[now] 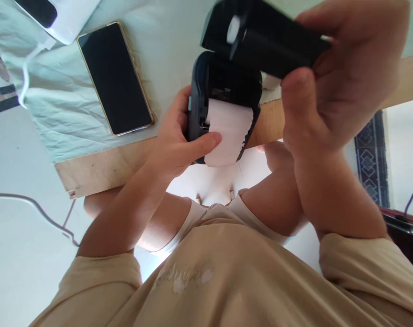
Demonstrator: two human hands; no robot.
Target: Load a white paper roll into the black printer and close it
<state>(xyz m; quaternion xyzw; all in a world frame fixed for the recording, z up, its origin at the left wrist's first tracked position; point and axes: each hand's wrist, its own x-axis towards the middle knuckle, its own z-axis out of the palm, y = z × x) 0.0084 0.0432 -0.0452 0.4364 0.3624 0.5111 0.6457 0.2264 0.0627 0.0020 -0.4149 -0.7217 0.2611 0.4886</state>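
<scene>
My left hand (pixel 182 136) is closed round the left side of a small dark receipt printer (pixel 197 100) near the table's front edge. Its thumb presses on the loose end of the white paper roll (pixel 228 131), which hangs out of the printer's uncovered bay. A black boxy plastic piece (pixel 271 43) with a pale spot on one end is gripped in my right hand (pixel 349 68), between thumb and fingers. That piece is tilted and overlaps the printer's top end in the view. Whether the two touch or are joined I cannot tell.
On the pale green cloth (pixel 165 27) at the left lies a smartphone (pixel 116 77), its screen dark. Beyond it is a white device (pixel 73 16) with a white cable (pixel 25 77). A wooden table edge (pixel 100 170) runs in front, above my legs.
</scene>
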